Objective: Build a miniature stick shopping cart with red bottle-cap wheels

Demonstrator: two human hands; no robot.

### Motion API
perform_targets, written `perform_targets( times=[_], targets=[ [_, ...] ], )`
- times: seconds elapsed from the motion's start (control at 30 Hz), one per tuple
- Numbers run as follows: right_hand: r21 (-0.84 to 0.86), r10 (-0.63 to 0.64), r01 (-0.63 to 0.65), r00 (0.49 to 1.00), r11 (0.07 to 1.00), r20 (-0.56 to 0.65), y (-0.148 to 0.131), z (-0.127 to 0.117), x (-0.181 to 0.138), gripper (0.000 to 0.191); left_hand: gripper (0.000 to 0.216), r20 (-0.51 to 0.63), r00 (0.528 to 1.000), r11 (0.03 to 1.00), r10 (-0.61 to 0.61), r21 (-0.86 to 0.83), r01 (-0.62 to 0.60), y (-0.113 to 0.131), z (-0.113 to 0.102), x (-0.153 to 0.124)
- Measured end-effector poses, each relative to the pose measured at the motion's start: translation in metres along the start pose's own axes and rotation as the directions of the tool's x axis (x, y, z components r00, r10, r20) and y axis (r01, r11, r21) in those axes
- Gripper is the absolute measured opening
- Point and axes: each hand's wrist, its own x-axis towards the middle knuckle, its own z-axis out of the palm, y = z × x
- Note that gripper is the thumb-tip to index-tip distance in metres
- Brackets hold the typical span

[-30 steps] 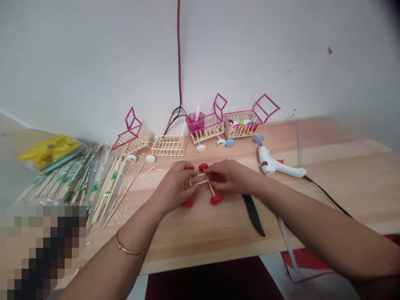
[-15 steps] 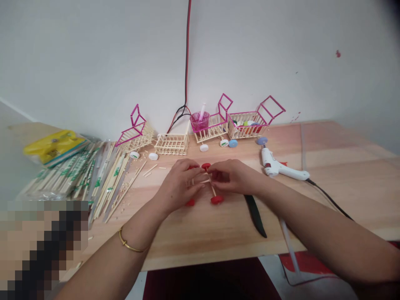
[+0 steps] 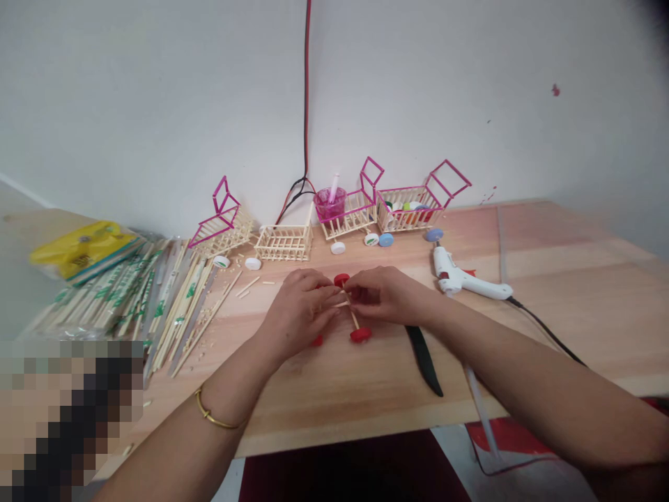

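Observation:
Between my hands, low over the wooden table, is a small stick frame with red wheels [image 3: 360,335], made of pale sticks. One axle [image 3: 354,319] runs between two red wheels on its right side; another red wheel shows partly under my left palm. My left hand [image 3: 300,307] is closed around the left side of the frame, hiding much of it. Fingers of my right hand [image 3: 381,296] pinch the frame near the axle's upper part. A dark knife-like blade [image 3: 426,362] lies just below my right wrist, its other end hidden by the arm.
Along the wall stand several miniature stick carts [image 3: 285,242], some trimmed in magenta. A magenta cup [image 3: 330,204] is among them. To the right lies a white glue gun [image 3: 465,275] with its cord. Bundled sticks [image 3: 115,286] and loose sticks [image 3: 209,321] cover the left side.
The whole view has shifted slightly. Both hands stay on the red-wheeled frame, with the fingers only slightly moved.

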Motion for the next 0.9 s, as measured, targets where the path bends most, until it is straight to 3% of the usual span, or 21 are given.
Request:
perform_targets(
  times=[0.9],
  targets=[
    [0.098,0.081,-0.084,0.996,0.992,0.03,-0.0036,-0.0003,-0.0008,0.015,0.024,0.016,0.999,0.999,-0.032,0.0,0.032,0.0028,0.0,0.0006]
  ],
)
